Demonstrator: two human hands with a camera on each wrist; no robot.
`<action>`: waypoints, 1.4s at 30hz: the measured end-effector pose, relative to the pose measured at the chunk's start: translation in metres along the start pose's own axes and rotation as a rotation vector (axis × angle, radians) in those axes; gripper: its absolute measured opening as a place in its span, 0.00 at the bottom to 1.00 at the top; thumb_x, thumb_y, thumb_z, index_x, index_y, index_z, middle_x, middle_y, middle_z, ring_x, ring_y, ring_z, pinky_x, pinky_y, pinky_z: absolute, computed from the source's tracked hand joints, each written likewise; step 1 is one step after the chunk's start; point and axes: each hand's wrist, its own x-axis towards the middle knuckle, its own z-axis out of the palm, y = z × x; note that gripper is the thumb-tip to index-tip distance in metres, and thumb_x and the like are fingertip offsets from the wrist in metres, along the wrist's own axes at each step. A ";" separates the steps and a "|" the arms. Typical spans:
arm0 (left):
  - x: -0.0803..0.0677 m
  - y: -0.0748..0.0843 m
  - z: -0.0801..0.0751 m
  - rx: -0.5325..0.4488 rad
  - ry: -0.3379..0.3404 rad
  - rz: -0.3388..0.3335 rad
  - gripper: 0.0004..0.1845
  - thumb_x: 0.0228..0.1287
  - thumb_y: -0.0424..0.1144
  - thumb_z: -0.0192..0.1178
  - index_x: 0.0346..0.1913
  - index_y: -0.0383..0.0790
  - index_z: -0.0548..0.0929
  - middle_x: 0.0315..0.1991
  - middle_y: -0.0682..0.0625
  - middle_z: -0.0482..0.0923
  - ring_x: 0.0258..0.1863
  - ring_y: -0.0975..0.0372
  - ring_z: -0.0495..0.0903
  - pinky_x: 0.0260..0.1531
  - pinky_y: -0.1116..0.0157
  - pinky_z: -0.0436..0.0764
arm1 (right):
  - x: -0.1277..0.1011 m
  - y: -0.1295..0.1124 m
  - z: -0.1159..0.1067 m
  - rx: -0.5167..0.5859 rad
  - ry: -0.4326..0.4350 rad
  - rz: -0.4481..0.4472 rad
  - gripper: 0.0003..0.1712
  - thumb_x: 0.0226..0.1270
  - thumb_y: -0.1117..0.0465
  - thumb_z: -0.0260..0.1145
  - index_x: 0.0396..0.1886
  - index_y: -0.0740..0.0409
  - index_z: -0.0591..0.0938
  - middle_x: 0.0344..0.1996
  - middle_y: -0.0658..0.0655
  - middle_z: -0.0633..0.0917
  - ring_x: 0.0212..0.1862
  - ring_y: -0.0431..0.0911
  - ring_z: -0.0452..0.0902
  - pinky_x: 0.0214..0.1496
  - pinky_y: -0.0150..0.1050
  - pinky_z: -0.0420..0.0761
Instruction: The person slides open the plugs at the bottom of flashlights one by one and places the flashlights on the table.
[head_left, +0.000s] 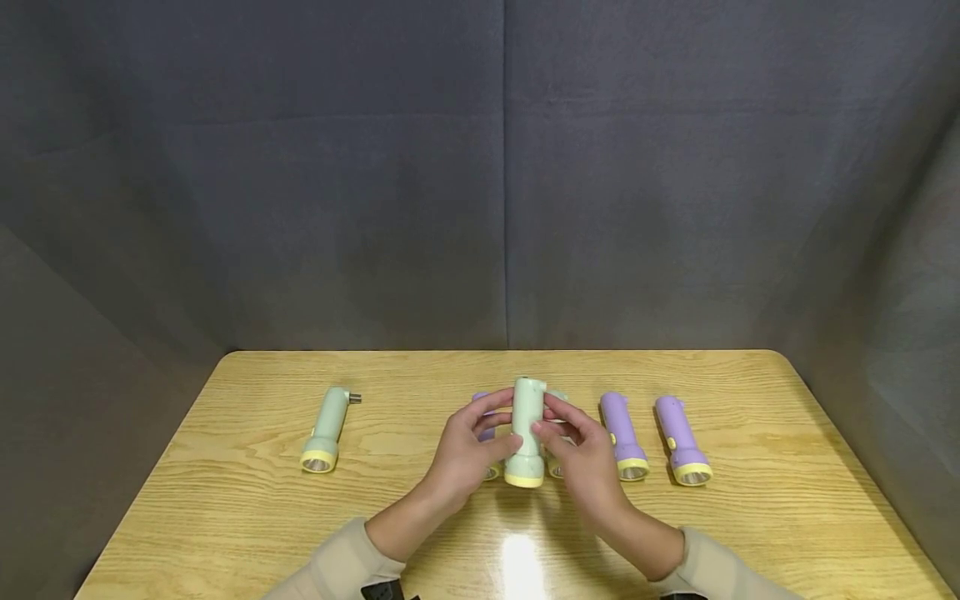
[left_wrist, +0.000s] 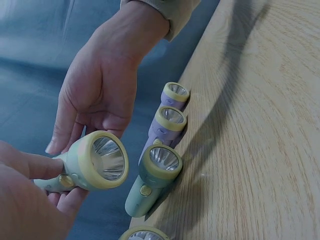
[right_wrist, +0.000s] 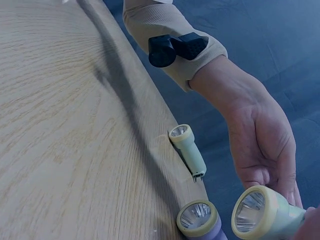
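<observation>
The table [head_left: 247,500] has a light wood-grain top with rounded far corners. Its surface is glossy: a bright patch of overhead light reflects off it near the front edge, at centre. A dark grey fabric backdrop [head_left: 300,167] encloses the table at the rear and on both sides. The rear panel shows a vertical seam [head_left: 504,167] near its centre and faint horizontal creases. The side panels slope inward toward the rear corners.
</observation>
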 end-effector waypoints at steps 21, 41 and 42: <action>0.005 -0.001 -0.003 0.017 0.026 -0.001 0.26 0.66 0.25 0.65 0.67 0.35 0.77 0.63 0.43 0.76 0.61 0.50 0.78 0.67 0.46 0.70 | 0.007 0.001 -0.001 0.064 -0.037 0.026 0.25 0.72 0.69 0.66 0.67 0.68 0.75 0.60 0.65 0.79 0.55 0.45 0.79 0.57 0.29 0.79; 0.006 0.001 -0.008 0.007 -0.009 0.019 0.19 0.68 0.25 0.63 0.61 0.29 0.78 0.56 0.39 0.79 0.57 0.50 0.79 0.60 0.58 0.78 | 0.007 0.004 -0.006 0.037 -0.078 -0.062 0.21 0.65 0.74 0.70 0.58 0.68 0.79 0.55 0.62 0.82 0.53 0.46 0.79 0.54 0.34 0.82; 0.006 0.000 -0.008 0.005 -0.010 0.022 0.19 0.68 0.25 0.63 0.61 0.29 0.78 0.56 0.39 0.80 0.57 0.50 0.79 0.61 0.58 0.78 | 0.007 0.005 -0.006 0.030 -0.083 -0.078 0.21 0.65 0.74 0.70 0.57 0.68 0.79 0.54 0.62 0.82 0.53 0.46 0.79 0.54 0.34 0.82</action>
